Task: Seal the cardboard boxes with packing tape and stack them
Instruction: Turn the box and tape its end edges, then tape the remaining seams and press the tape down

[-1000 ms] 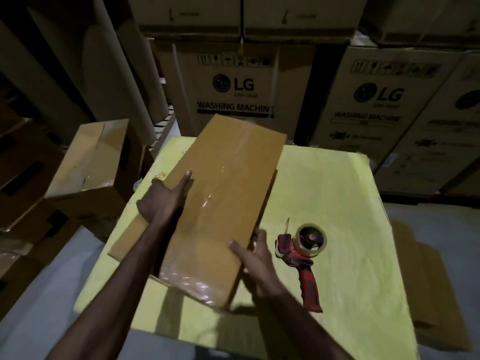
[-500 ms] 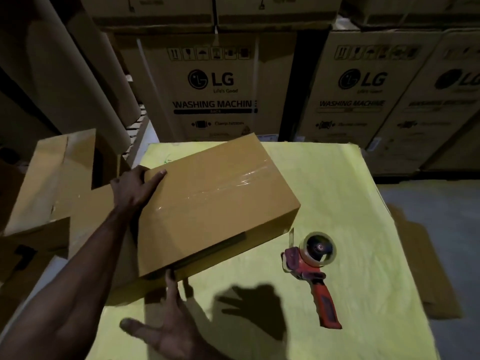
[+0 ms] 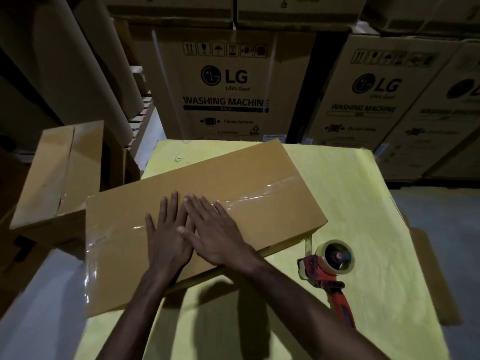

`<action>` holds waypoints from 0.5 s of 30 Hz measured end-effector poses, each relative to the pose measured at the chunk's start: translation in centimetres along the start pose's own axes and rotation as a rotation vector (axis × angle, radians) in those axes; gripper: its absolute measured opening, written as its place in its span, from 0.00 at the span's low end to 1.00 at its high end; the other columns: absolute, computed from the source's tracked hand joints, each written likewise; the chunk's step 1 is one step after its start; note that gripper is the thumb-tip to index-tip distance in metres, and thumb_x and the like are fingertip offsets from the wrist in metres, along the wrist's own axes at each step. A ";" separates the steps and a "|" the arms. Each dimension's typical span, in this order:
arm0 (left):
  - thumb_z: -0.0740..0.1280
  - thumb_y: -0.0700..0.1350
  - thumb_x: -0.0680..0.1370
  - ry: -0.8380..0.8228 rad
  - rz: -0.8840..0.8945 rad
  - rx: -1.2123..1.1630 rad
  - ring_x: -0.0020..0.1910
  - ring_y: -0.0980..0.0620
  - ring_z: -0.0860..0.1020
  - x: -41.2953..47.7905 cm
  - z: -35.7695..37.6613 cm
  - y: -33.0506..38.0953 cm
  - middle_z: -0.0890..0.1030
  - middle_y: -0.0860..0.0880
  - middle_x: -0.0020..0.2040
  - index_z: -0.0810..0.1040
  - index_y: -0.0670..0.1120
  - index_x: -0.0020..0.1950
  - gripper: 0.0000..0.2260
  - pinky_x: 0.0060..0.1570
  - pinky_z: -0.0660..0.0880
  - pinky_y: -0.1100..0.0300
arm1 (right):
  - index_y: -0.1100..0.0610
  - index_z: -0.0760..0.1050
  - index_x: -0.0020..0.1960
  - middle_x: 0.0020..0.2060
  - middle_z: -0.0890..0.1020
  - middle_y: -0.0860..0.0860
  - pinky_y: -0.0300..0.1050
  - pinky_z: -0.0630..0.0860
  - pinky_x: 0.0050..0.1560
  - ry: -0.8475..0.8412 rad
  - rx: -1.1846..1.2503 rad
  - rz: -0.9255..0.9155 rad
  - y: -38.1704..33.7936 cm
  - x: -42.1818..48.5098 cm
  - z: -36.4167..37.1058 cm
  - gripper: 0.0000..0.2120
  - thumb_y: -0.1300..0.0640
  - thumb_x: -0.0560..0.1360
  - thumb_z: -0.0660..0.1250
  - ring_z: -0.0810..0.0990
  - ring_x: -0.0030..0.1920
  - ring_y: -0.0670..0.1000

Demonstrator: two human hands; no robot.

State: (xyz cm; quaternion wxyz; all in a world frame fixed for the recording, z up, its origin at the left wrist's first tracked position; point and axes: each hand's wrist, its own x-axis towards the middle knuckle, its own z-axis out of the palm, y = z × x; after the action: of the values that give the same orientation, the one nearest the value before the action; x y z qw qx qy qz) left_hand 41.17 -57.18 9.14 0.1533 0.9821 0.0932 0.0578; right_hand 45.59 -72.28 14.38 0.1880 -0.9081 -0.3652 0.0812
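**Both palms flat on the taped seam**

The cardboard box (image 3: 241,175) lies flat on the yellow table (image 3: 363,203), and both hands rest side by side on its top face. The left hand (image 3: 166,232) and the right hand (image 3: 218,229) are spread flat, fingers straight and pointing away from the person, gripping nothing. The right thumb overlaps the edge of the left hand.

The palms sit directly on the strip of clear packing tape (image 3: 275,189). It runs out from under them both ways: past the right hand toward the far right end of the box, and off to the left of the left hand, where it folds down over the box's end. This looks like pressing. Flat palms on the seam put weight on the tape so it bonds to the cardboard, and starting at the middle lets the hands sweep outward. In this dim light I cannot tell whether the tape is stuck down along its whole length.

The tape dispenser (image 3: 330,266) lies on the table to the right of the right forearm, just beside the box's near right corner. Its red handle points back toward the person. It is set down within reach, which suggests the taping of this seam is done.

Another cardboard box (image 3: 57,175) sits well off to the left of the left hand, beyond the table edge. That is a likely spot for stacking. Large washing-machine cartons (image 3: 223,87) stand beyond the fingertips, behind the table.
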 end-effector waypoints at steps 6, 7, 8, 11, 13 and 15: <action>0.39 0.69 0.83 -0.003 -0.117 -0.021 0.84 0.49 0.43 -0.3 -1.8 -2.3 0.42 0.55 0.84 0.45 0.59 0.85 0.31 0.79 0.43 0.36 | 0.49 0.40 0.84 0.82 0.39 0.45 0.54 0.40 0.82 0.048 -0.148 0.158 7.6 -2.6 -1.4 0.37 0.30 0.83 0.41 0.36 0.81 0.46; 0.39 0.70 0.82 -0.006 -0.137 -0.019 0.84 0.48 0.44 -0.5 -2.2 -3.1 0.43 0.54 0.85 0.45 0.59 0.85 0.32 0.79 0.42 0.36 | 0.49 0.39 0.84 0.82 0.39 0.45 0.54 0.40 0.81 0.076 -0.154 0.215 9.5 -3.4 -2.3 0.38 0.29 0.82 0.40 0.36 0.81 0.46; 0.38 0.71 0.82 -0.013 -0.159 -0.022 0.84 0.47 0.44 -0.6 -2.5 -3.8 0.43 0.54 0.85 0.44 0.59 0.85 0.34 0.79 0.42 0.36 | 0.50 0.39 0.84 0.83 0.40 0.46 0.55 0.41 0.82 0.103 -0.155 0.272 11.4 -4.2 -3.4 0.39 0.28 0.82 0.39 0.37 0.81 0.46; 0.38 0.74 0.79 0.003 -0.232 0.010 0.84 0.46 0.45 -1.2 -3.2 -5.5 0.44 0.51 0.85 0.45 0.57 0.85 0.38 0.79 0.43 0.36 | 0.51 0.40 0.84 0.83 0.41 0.48 0.57 0.47 0.82 0.166 -0.172 0.417 16.0 -6.2 -6.4 0.41 0.27 0.81 0.41 0.41 0.82 0.47; 0.39 0.76 0.78 0.026 -0.294 0.022 0.84 0.44 0.47 -1.6 -3.4 -6.2 0.46 0.49 0.86 0.47 0.55 0.85 0.40 0.79 0.44 0.36 | 0.49 0.39 0.84 0.83 0.41 0.47 0.59 0.53 0.81 0.171 -0.093 0.496 17.1 -6.4 -7.7 0.45 0.24 0.79 0.47 0.45 0.83 0.50; 0.41 0.77 0.77 0.043 -0.356 0.015 0.84 0.42 0.48 -2.2 -3.8 -6.4 0.48 0.46 0.86 0.49 0.53 0.85 0.42 0.78 0.46 0.36 | 0.47 0.40 0.84 0.84 0.48 0.47 0.60 0.62 0.76 0.185 0.087 0.565 17.5 -6.2 -8.3 0.49 0.24 0.75 0.58 0.56 0.81 0.55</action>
State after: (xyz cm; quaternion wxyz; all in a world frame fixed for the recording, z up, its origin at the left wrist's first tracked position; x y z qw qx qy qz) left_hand 37.43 -50.49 10.56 0.1517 0.9497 0.2693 0.0502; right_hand 54.57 -90.55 15.01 0.2294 -0.9684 -0.0757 0.0628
